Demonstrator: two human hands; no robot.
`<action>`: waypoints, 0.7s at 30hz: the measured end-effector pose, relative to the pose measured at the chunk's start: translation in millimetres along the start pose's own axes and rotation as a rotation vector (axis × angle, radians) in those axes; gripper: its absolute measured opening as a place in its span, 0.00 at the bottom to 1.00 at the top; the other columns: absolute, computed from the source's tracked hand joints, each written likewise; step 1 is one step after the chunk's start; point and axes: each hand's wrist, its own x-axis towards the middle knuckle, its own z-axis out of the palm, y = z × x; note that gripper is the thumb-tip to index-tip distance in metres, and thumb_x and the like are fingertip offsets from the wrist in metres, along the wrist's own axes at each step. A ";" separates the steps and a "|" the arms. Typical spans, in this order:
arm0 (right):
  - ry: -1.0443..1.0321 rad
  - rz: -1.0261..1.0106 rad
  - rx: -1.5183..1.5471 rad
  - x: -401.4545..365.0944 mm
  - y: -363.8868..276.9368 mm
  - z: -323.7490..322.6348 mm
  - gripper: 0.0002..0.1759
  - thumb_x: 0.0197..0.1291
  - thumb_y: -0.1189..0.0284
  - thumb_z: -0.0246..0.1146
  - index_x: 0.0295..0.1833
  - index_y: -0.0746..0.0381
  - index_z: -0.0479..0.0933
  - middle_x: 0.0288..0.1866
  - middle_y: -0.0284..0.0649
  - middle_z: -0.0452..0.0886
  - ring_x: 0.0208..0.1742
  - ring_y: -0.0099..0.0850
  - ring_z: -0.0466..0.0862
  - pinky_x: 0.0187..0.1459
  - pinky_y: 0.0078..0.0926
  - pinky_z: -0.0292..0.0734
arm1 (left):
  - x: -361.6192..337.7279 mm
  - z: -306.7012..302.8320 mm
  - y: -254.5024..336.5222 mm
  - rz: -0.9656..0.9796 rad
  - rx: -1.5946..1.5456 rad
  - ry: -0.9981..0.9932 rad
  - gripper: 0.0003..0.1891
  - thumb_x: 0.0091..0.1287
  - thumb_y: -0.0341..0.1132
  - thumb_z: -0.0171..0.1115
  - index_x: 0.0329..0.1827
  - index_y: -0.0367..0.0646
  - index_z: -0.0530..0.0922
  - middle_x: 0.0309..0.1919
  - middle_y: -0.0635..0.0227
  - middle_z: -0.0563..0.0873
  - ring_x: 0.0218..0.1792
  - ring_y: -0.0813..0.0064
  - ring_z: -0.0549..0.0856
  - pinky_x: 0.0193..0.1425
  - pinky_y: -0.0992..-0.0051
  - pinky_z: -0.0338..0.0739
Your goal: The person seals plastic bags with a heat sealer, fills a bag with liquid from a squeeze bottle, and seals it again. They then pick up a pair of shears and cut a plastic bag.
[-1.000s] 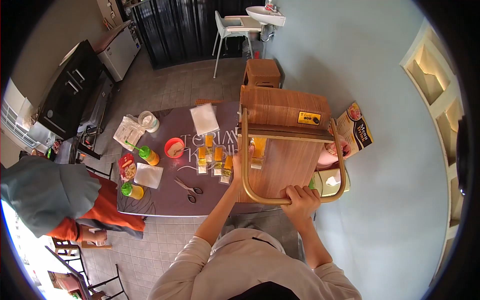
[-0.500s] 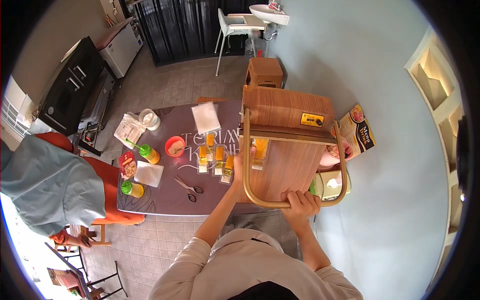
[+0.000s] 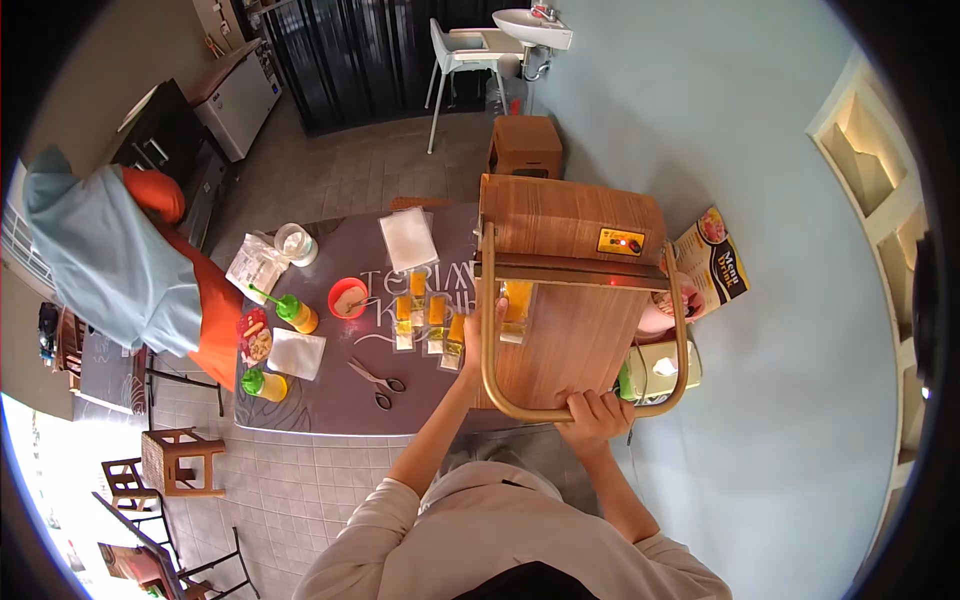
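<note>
Pouch [image 3: 517,303], clear, orange-filled, in left hand [image 3: 474,332]; right hand [image 3: 597,411] grips handle [image 3: 530,413].

Fisheye on my head cam: heavy barrel distortion, black vignette all round, straight lines bow near the rim. Daylight clips to white in the lower-left corner; wall niche [image 3: 862,140] glows warm. Table [image 3: 325,405] evenly lit, shadows soft. Red indicator [image 3: 622,240] on the wooden machine [image 3: 570,215] lit, faint red spill below. Centre sharp, edges smeared.

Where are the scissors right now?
In the head view, the scissors lie on the dark table, below the row of orange pouches, between the white napkin and the left hand.
</note>
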 end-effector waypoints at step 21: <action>0.019 0.017 0.022 -0.2 -1.9 1.6 0.16 0.37 0.72 0.58 0.11 0.51 0.56 0.09 0.26 0.59 0.13 0.24 0.58 0.24 0.23 0.48 | -5.7 -6.2 22.2 -0.035 0.064 -0.024 0.19 0.63 0.48 0.58 0.20 0.44 0.70 0.17 0.81 0.65 0.21 0.87 0.62 0.22 0.81 0.56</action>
